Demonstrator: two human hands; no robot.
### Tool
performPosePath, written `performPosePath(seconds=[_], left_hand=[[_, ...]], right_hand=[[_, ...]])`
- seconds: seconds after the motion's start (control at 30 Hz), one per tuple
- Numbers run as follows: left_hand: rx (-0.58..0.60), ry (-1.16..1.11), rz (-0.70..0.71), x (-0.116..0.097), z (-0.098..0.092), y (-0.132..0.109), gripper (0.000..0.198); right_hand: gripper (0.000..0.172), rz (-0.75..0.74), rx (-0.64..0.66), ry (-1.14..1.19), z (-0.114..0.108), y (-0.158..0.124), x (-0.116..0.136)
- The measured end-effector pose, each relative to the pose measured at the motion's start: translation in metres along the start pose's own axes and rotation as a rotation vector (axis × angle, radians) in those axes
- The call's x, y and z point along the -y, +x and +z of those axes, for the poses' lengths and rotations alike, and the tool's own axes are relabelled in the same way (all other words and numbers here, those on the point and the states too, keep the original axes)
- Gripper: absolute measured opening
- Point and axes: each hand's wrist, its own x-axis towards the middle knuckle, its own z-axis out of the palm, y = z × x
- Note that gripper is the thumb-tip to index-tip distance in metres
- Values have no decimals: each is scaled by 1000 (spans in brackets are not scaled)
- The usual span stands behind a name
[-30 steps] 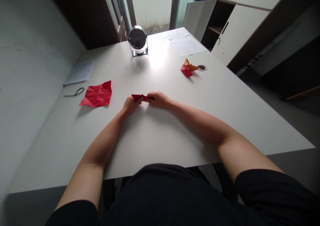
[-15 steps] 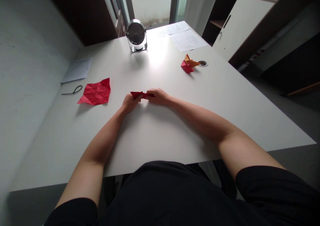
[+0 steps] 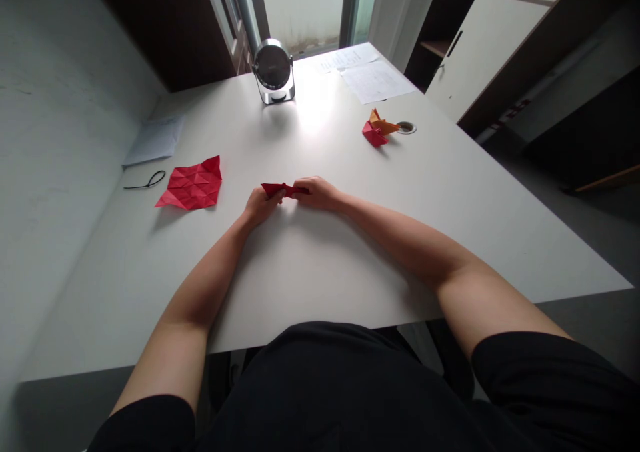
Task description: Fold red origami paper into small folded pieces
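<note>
A folded piece of red origami paper (image 3: 273,189) is held between both hands over the middle of the white table (image 3: 310,265). My left hand (image 3: 262,205) is closed on its left end, the thumb lying along the near side. On the right end, my right hand (image 3: 316,193) pinches the paper, and its fingers cover part of it. To the left lies a creased red paper sheet (image 3: 194,187), spread out with raised corners. Farther back on the right sit an orange folded paper figure (image 3: 384,125) and a red folded paper figure (image 3: 373,134), touching each other.
A round metal-framed device (image 3: 273,69) stands at the back of the table. Printed sheets (image 3: 375,81) lie back right, near a cable hole (image 3: 407,127). By the left wall are a black cable tie (image 3: 150,181) and a white packet (image 3: 155,139).
</note>
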Motion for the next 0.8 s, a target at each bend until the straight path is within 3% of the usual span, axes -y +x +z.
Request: performPosePath(seconds=[0.8], left_hand=[[6,4,5,0,-1,0,42]], right_hand=[[38,-3,6,-22,-2,-1,3]])
